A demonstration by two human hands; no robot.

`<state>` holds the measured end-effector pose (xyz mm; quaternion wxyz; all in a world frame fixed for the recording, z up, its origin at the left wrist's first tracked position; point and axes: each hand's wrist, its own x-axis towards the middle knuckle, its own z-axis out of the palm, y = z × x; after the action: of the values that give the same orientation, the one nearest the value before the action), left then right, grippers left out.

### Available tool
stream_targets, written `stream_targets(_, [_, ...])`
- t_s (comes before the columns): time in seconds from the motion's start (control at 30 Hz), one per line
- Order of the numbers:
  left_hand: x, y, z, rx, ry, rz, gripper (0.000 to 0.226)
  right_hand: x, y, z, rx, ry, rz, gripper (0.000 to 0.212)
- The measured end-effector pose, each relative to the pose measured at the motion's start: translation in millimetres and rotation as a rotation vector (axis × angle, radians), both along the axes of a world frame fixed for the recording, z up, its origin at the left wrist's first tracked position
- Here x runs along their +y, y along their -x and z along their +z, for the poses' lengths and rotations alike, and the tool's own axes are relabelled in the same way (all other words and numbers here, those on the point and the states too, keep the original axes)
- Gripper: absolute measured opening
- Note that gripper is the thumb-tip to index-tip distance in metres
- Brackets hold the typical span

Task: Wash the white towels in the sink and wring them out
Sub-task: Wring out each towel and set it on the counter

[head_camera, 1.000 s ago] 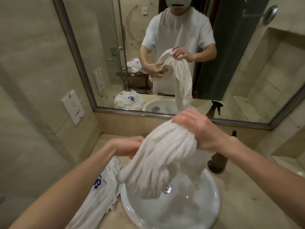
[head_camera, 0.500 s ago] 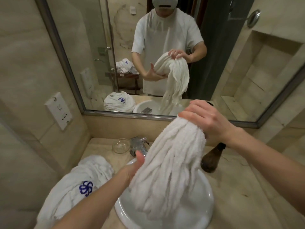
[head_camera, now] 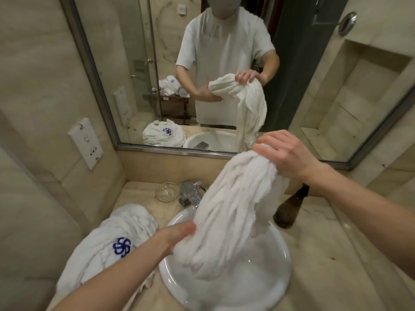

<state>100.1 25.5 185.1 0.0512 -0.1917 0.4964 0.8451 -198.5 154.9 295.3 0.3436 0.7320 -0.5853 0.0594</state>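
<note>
Two towels (head_camera: 226,205), one bottle (head_camera: 289,209).

Marble counter, beyond the wash

A small glass bowl (head_camera: 166,192) sits beside the chrome faucet (head_camera: 189,195); a dark spray bottle (head_camera: 289,209) stands right of the basin, under the wall mirror (head_camera: 134,63); a white socket plate (head_camera: 85,143) is fixed left.

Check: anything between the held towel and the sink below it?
Nothing visible. The towel hangs from the right hand straight over the sink; the left hand touches its side. The tap and bottle stand behind the basin.
</note>
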Motion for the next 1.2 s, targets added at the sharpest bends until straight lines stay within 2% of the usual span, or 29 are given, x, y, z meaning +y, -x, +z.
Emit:
stream_targets(0.07, [-4.0, 6.9, 27.5, 0.08, 0.294, -0.219, 0.099, -2.0, -1.3, 1.0, -0.013, -0.112, -0.153, 0.038])
stream_targets(0.1, [-14.8, 13.9, 26.1, 0.113, 0.466, -0.254, 0.103, -2.5, -7.3, 1.6, -0.045, -0.186, -0.249, 0.036])
stream_targets(0.17, [-31.9, 23.1, 46.0, 0.101, 1.055, -0.186, 0.12, -4.7, -22.9, 0.3, -0.188, -0.341, -0.464, 0.031])
stream_targets(0.23, [-53.2, 32.6, 60.7, -0.026, 1.671, -0.126, 0.137, -7.9, -40.0, -4.4, -0.428, -0.513, -0.625, 0.035])
stream_targets(0.3, [-74.5, 42.5, 73.2, -0.069, 2.049, -0.096, 0.138, -11.0, -48.5, -14.7, -0.613, -0.646, -0.613, 0.036])
stream_targets(0.33, [-83.6, 49.4, 78.0, -0.054, 2.155, -0.089, 0.129, -10.3, -50.7, -19.5, -0.73, -0.727, -0.595, 0.034])
stream_targets(0.37, [-92.1, 57.1, 81.5, -0.042, 2.219, -0.077, 0.115, -8.7, -53.0, -24.0, -0.928, -0.787, -0.578, 0.034])
stream_targets(0.43, [-99.1, 67.2, 86.7, 0.026, 2.287, -0.036, 0.091, -3.3, -56.8, -33.3, -1.363, -0.81, -0.565, 0.044])
stream_targets(0.5, [-101.4, 78.0, 87.5, 0.076, 2.33, -0.002, 0.076, 3.0, -65.2, -42.5, -1.668, -0.814, -0.546, 0.057])
stream_targets(0.57, [-102.0, 88.1, 85.2, 0.129, 2.353, 0.031, 0.069, 9.0, -77.2, -54.8, -1.936, -0.788, -0.517, 0.059])
stream_targets(0.6, [-102.4, 93.0, 81.9, 0.174, 2.347, 0.046, 0.069, 12.6, -84.4, -59.1, -2.06, -0.771, -0.507, 0.048])
stream_targets(0.67, [-101.6, 101.8, 72.5, 0.26, 2.328, 0.084, 0.072, 17.1, -103.4, -61.0, -2.244, -0.717, -0.502, 0.013])
stream_targets(0.73, [-98.9, 109.7, 59.3, 0.327, 2.29, 0.131, 0.079, 22.4, -115.7, -63.9, -2.395, -0.659, -0.466, 0.018])
stream_targets(0.8, [-95.9, 116.6, 45.5, 0.332, 2.26, 0.177, 0.086, 24.7, -115.8, -75.6, -2.506, -0.617, -0.453, 0.005])
stream_targets(0.87, [-91.3, 122.7, 31.5, 0.295, 2.227, 0.216, 0.093, 26.4, -111.1, -83.6, -2.501, -0.588, -0.402, 0.041])
stream_targets(0.9, [-88.1, 125.5, 24.1, 0.277, 2.198, 0.249, 0.095, 27.1, -112.5, -79.9, -2.521, -0.604, -0.411, 0.04])
stream_targets(0.97, [-80.5, 129.8, 9.7, 0.225, 2.098, 0.323, 0.092, 28.4, -112.0, -77.1, -2.644, -0.579, -0.346, 0.016])
stream_targets(1.03, [-72.2, 134.3, -4.7, 0.191, 1.966, 0.42, 0.082, 30.5, -109.2, -75.3, -2.737, -0.537, -0.328, 0.019])
stream_targets(1.07, [-67.2, 136.7, -11.7, 0.175, 1.902, 0.454, 0.08, 31.6, -106.9, -79.3, -2.722, -0.53, -0.356, 0.038])
stream_targets(1.13, [-55.6, 139.9, -28.8, 0.171, 1.69, 0.538, 0.076, 32.7, -101.2, -96.6, -2.7, -0.502, -0.404, 0.093])
stream_targets(1.2, [-40.4, 141.5, -38.5, 0.176, 1.492, 0.674, 0.062, 39.9, -93.1, -123.0, -2.733, -0.375, -0.344, 0.12])
